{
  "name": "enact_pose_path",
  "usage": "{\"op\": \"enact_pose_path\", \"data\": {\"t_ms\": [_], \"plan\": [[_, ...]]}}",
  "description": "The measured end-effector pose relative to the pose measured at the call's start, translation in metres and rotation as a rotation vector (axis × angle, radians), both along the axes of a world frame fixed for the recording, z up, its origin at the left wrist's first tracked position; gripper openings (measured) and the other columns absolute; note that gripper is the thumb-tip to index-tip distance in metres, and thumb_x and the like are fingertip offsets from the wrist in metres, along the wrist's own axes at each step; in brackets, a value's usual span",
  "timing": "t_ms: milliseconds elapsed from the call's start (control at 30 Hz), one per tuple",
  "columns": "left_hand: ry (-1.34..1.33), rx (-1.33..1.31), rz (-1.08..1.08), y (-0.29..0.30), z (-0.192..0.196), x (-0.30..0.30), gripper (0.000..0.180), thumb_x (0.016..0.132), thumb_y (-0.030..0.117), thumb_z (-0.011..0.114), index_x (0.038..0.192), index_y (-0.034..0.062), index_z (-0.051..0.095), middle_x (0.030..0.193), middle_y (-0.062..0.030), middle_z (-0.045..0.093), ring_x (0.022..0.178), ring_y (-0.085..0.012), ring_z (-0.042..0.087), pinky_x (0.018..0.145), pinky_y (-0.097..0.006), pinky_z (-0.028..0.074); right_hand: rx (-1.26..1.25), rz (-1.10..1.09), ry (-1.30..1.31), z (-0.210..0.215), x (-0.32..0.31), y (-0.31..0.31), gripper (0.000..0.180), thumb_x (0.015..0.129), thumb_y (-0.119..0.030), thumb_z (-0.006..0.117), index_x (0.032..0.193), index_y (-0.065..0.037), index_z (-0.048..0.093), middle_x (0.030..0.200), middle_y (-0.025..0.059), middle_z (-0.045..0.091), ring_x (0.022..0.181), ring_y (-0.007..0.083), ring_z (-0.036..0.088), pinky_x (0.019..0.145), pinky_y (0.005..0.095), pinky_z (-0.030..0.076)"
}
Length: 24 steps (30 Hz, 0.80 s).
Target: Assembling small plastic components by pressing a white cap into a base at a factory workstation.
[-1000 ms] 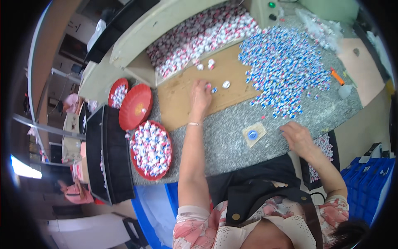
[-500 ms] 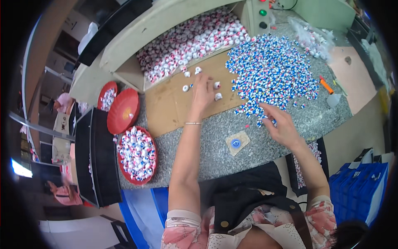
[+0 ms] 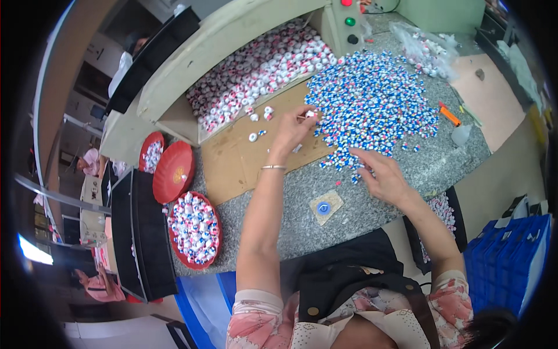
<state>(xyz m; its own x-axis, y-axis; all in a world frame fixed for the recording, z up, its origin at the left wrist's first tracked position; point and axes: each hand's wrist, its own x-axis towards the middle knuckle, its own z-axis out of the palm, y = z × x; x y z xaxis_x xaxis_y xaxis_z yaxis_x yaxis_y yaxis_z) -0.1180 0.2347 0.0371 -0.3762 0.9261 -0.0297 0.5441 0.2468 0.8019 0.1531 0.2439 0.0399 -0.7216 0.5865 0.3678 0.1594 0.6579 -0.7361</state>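
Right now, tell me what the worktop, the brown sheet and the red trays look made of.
Worktop: speckled grey, likely stone or terrazzo, matte.
Brown sheet: flat tan, dull, probably cardboard.
Red trays: glossy, smooth rims, apparently plastic.

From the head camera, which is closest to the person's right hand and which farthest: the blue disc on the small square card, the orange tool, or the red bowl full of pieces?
From the right hand:
1. Blue disc on the small square card, just to its left, toward the person.
2. Orange tool, to its right, farther up the table.
3. Red bowl full of pieces, far left.
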Motion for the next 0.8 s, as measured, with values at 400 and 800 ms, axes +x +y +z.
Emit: {"op": "enact_pose_path", "data": {"t_ms": [400, 800], "plan": [[-0.695, 0.269, -0.156, 0.027, 0.027, 0.05, 0.026, 0.083, 0.006, 0.071, 0.108, 0.0016, 0.067, 0.091, -0.0051, 0.069, 0.081, -0.0111, 0.066, 0.076, -0.024, 0.055, 0.212, -0.152, 0.059, 0.02, -0.04, 0.071, 0.056, 0.078, 0.002, 0.059, 0.129, -0.016, 0.045, 0.098, 0.02, 0.063, 0.089, 0.0386, 0.062, 0.074, 0.0484, 0.052], [-0.652, 0.275, -0.142, 0.039, 0.036, 0.06, 0.026, 0.082, 0.008, 0.073, 0.106, 0.0005, 0.068, 0.088, -0.0056, 0.069, 0.078, -0.0115, 0.066, 0.073, -0.024, 0.056, 0.107, -0.136, -0.029, 0.038, -0.027, 0.078, 0.051, 0.082, -0.002, 0.06, 0.129, -0.016, 0.049, 0.088, 0.0134, 0.064, 0.079, 0.0315, 0.064, 0.071, 0.0415, 0.052]]}}
